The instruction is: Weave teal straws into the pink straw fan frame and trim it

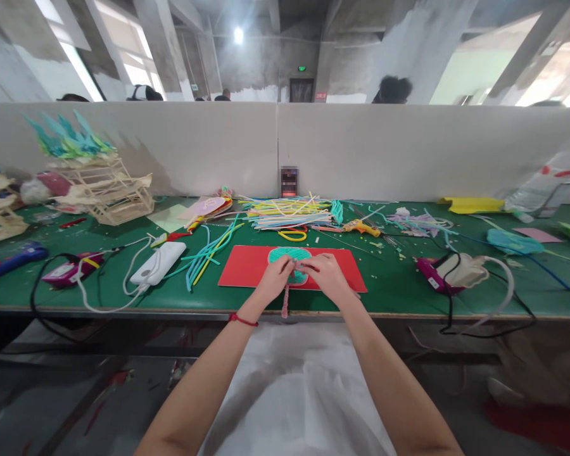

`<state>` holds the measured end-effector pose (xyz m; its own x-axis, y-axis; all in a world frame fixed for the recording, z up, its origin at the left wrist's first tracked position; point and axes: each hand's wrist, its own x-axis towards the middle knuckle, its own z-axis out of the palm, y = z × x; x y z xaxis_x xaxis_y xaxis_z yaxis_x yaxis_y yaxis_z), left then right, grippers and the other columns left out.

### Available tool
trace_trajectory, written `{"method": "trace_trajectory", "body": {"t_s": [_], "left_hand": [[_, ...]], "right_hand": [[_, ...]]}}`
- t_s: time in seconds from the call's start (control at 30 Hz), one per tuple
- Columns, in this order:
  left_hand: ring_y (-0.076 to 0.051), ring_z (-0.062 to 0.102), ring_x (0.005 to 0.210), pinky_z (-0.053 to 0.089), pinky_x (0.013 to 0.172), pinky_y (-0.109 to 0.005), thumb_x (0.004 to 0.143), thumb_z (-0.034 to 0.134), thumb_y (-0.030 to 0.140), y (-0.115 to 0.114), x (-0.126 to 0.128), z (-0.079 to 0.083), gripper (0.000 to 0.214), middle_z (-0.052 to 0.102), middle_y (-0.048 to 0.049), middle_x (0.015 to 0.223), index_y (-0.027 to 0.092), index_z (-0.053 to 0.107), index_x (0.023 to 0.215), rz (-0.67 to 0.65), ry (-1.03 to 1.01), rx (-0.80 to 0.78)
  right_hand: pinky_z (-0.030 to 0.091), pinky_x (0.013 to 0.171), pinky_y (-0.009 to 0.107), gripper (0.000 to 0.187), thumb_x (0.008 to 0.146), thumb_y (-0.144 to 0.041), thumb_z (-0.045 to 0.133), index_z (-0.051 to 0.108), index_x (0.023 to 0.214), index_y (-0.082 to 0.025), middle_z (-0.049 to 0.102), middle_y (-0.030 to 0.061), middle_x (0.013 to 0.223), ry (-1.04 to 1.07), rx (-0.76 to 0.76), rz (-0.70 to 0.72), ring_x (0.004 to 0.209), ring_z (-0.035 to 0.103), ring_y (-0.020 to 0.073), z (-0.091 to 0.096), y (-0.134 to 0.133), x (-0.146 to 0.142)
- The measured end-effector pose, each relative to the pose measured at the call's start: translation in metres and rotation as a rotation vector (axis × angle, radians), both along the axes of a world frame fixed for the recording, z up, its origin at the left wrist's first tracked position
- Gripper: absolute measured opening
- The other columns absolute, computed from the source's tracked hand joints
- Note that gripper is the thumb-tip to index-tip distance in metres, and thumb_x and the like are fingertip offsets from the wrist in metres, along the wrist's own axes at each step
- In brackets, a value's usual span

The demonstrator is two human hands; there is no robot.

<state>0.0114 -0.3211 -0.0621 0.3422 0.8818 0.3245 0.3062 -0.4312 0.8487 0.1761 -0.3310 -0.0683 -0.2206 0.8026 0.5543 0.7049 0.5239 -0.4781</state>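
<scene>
A rounded teal piece (289,254) with a pale rim and a woven-looking surface lies on a red card (240,266) in front of me. From its near side a fuzzy pink stem (285,305) hangs over the card toward the table edge. My left hand (276,277) is closed in a pinch over the piece's lower part. Beside it, my right hand (327,272) also pinches, fingertips almost meeting the left ones. Something small and greyish shows between the fingertips, too small and covered to name.
Behind the card lie a bundle of coloured strips (285,214), yellow-handled scissors (292,235) and a yellow glue gun (362,227). A white power bank (158,263) with cables sits left, near a blue glue gun (16,258). Stick models (109,193) stand far left; a divider (194,145) closes the back.
</scene>
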Motion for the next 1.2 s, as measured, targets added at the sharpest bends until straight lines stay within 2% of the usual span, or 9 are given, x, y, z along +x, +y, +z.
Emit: {"method": "trace_trajectory", "body": {"t_s": [0.17, 0.37, 0.57, 0.87, 1.2], "left_hand": [[-0.013, 0.041, 0.055, 0.032, 0.053, -0.025, 0.085, 0.042, 0.032, -0.001, 0.003, -0.001, 0.027, 0.046, 0.002, 0.058, 0.02, 0.044, 0.061, 0.064, 0.01, 0.036], [-0.013, 0.042, 0.054, 0.032, 0.052, -0.025, 0.086, 0.041, 0.034, -0.003, 0.004, 0.0, 0.028, 0.046, 0.0021, 0.056, 0.02, 0.043, 0.061, 0.073, 0.025, 0.034], [-0.013, 0.041, 0.053, 0.031, 0.051, -0.025, 0.086, 0.04, 0.031, -0.003, 0.002, 0.0, 0.028, 0.045, 0.0026, 0.055, 0.02, 0.041, 0.06, 0.066, 0.035, 0.025], [-0.013, 0.041, 0.053, 0.031, 0.052, -0.026, 0.086, 0.04, 0.03, -0.004, 0.001, 0.003, 0.028, 0.045, 0.0026, 0.056, 0.02, 0.041, 0.06, 0.031, 0.063, 0.022], [-0.012, 0.041, 0.057, 0.033, 0.055, -0.024, 0.086, 0.039, 0.029, -0.005, -0.002, 0.006, 0.026, 0.045, 0.0028, 0.06, 0.019, 0.041, 0.062, -0.039, 0.083, -0.025]], "right_hand": [[0.037, 0.085, 0.035, 0.019, 0.084, -0.036, 0.055, 0.07, 0.088, -0.025, 0.072, 0.0028, 0.084, 0.034, 0.009, -0.001, 0.08, 0.063, 0.0188, 0.002, -0.007, -0.005], [0.044, 0.077, 0.032, 0.021, 0.085, -0.037, 0.052, 0.068, 0.085, -0.024, 0.069, 0.0035, 0.079, 0.159, 0.07, -0.025, 0.076, 0.062, 0.0189, 0.001, -0.013, -0.011], [0.042, 0.085, 0.034, 0.022, 0.087, -0.034, 0.05, 0.069, 0.084, -0.023, 0.07, 0.0039, 0.083, 0.094, 0.17, -0.012, 0.082, 0.062, 0.0191, 0.0, -0.014, -0.011], [0.044, 0.081, 0.032, 0.023, 0.088, -0.032, 0.05, 0.071, 0.087, -0.026, 0.072, 0.0033, 0.084, 0.088, 0.142, -0.002, 0.082, 0.063, 0.0191, -0.006, -0.01, -0.004], [0.044, 0.082, 0.032, 0.023, 0.087, -0.031, 0.051, 0.072, 0.083, -0.026, 0.072, 0.0023, 0.082, 0.069, 0.076, 0.055, 0.08, 0.064, 0.0183, 0.001, -0.009, 0.001]]}}
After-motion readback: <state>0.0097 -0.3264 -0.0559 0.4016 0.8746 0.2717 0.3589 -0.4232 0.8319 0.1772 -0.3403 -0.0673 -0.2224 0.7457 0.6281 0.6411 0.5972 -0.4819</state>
